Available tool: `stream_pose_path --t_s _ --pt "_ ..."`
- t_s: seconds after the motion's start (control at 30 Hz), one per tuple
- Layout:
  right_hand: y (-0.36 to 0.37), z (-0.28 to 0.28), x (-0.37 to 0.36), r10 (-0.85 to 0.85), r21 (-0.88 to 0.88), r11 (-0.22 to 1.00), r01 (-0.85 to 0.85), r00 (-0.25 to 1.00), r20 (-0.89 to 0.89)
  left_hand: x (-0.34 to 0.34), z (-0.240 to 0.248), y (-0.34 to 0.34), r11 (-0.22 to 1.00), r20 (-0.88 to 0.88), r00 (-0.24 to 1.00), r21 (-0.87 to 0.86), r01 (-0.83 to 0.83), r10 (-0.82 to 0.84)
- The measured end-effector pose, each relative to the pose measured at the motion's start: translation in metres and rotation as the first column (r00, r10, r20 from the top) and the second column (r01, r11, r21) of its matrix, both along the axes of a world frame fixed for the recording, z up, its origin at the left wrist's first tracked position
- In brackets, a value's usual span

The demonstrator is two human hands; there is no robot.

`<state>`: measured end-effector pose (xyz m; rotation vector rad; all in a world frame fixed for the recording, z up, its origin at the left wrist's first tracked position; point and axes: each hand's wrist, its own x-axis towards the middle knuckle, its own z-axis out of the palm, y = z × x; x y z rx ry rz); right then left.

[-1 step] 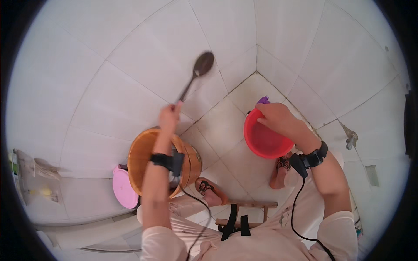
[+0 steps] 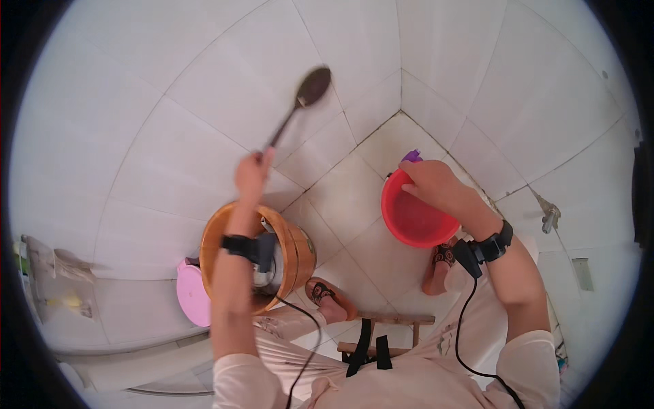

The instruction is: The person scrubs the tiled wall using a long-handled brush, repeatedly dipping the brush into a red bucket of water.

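My left hand (image 2: pixel 252 176) is closed around the handle of a dark long-handled spoon (image 2: pixel 313 86). The spoon's oval head is up in front of the white tiled wall, slightly blurred. Below that forearm stands a wooden bucket (image 2: pixel 293 249), partly hidden by the arm, with something metallic inside. On the right, my right hand (image 2: pixel 436 183) grips the rim of a red plastic bucket (image 2: pixel 417 221), some fingers reaching over the edge. A small purple thing (image 2: pixel 412 156) shows just beyond that rim.
A pink round lid or basin (image 2: pixel 193 293) lies left of the wooden bucket. A wooden stool (image 2: pixel 395 319) is by my legs, with my sandalled feet on the tiled floor (image 2: pixel 344 198). A metal tap (image 2: pixel 549 219) sticks out from the right wall. Cables hang from both wrist straps.
My left hand with the spoon has shifted left and a little farther up, uncovering more of the wooden bucket's inside. My right hand and the red bucket stay put.
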<state>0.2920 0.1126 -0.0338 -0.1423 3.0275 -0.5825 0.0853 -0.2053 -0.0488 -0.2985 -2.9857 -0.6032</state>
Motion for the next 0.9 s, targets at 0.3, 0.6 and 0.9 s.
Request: stream_pose_path --t_s 0.3,0.6,0.9 --pt "0.002 0.004 0.003 0.016 -0.025 1.000 -0.016 1.000 -0.007 -0.070 0.139 0.008 0.959 -0.289 0.953 0.233 0.159 -0.088" --pt "0.005 0.005 0.002 -0.035 -0.011 0.999 0.036 0.995 0.096 -0.053 -0.072 0.037 0.942 0.095 0.994 -0.323 0.088 -0.061" --pt "0.010 0.003 0.004 -0.028 -0.028 0.999 0.030 0.998 0.060 -0.096 0.038 0.075 0.986 -0.147 0.975 -0.047 0.159 -0.164"
